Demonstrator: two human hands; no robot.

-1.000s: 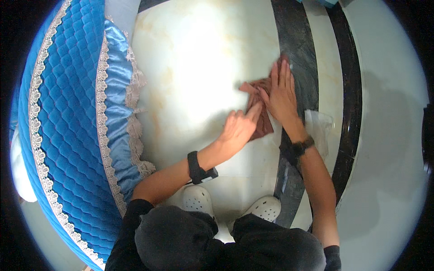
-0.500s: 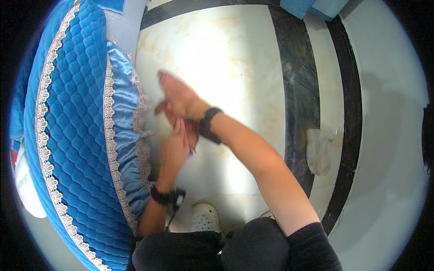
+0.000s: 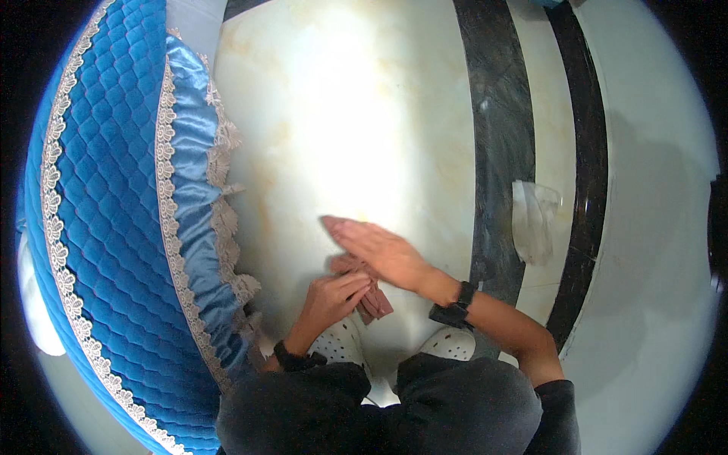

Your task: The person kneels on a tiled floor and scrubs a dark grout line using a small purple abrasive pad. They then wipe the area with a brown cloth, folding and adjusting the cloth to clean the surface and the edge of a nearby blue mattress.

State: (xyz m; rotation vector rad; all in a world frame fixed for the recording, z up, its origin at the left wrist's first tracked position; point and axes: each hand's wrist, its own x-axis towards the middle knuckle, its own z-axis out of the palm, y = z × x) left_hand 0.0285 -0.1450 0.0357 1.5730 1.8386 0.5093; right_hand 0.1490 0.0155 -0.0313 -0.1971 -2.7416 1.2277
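A crumpled brownish-pink cloth [image 3: 373, 303] lies between my hands, low over the floor in front of my shoes; its exact kind is hard to make out. My left hand [image 3: 334, 299] is closed, its fingers pinching the cloth from the left side. Stretched out across the top is my right hand [image 3: 387, 254], palm down with fingers flat and together, pointing up and left. A darker pink tip shows at its fingertips, maybe more of the cloth. Each wrist wears a black band.
To the left stands a bed with a blue quilted cover [image 3: 114, 189] and a lace-edged satin frill [image 3: 196, 152]. A crumpled translucent bag [image 3: 535, 220] lies right, by the dark floor stripe [image 3: 500, 114]. White perforated clogs [image 3: 449, 343] are below my hands.
Both hands have come down and to the right, away from the bed frill and nearer my knees. The brownish-pink cloth now shows between them. My view has shifted slightly.
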